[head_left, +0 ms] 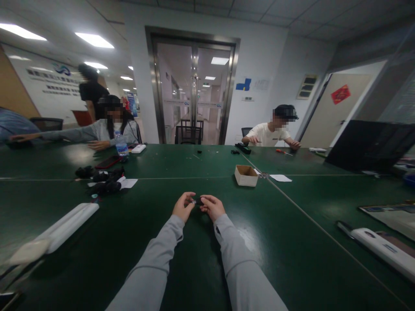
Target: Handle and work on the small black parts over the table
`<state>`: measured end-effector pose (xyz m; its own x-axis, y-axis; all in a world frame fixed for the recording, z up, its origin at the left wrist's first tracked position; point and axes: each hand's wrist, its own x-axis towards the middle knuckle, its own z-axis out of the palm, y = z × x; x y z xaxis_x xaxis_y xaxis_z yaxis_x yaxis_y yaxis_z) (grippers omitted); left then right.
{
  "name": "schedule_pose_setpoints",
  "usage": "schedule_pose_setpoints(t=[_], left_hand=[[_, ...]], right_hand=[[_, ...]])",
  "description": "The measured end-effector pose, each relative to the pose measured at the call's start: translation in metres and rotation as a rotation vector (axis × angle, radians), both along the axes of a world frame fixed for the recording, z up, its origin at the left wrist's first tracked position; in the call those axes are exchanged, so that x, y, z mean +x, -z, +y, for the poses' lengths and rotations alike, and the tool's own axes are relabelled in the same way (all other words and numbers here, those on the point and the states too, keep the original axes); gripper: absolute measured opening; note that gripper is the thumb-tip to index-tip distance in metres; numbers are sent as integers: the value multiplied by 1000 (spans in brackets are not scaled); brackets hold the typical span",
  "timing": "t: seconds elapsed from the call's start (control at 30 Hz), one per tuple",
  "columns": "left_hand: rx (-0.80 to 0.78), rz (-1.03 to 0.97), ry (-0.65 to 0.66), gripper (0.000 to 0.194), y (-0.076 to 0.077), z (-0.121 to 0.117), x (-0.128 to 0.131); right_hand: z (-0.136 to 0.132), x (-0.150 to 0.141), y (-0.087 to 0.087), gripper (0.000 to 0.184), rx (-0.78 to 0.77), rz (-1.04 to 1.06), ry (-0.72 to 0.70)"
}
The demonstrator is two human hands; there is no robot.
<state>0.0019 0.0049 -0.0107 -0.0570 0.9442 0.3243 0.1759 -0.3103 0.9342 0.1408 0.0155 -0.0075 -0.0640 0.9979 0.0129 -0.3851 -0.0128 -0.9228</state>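
Over the middle of the green table [207, 242], my two hands nearly meet at the fingertips. My left hand [183, 206] is closed in a pinch on a small shiny piece [194, 201], too small to name. A small black piece [199, 201] sits between the fingertips of my right hand [212, 207], also closed in a pinch. The two pieces appear to touch; whether they are joined I cannot tell. An open cardboard box [246, 179] stands beyond my right hand.
Black bundles [106, 179] lie on papers at the left, near a white power strip [69, 224] and a water bottle [121, 144]. Two people sit across the table. A screwdriver [283, 152] and a white sheet [280, 178] lie at the right, before a dark monitor [369, 144].
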Motion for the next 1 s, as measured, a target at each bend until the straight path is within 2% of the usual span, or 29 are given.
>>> schedule_pose_setpoints(t=[0.23,0.57,0.77,1.0], left_hand=[[-62,-49,-21,30,1,-1,2],[-141,24,-67,38,-6,-5,3],[-171,-81,-1,40,-8,-8,7],[-141,-33,25,34,-8,-9,7]], right_hand=[[1,0,2,40,9,4,-33],[-1,2,0,38,64,-12,-141],[2,3,4,35,51,2,-111],[3,1,7,35,53,8,-113]])
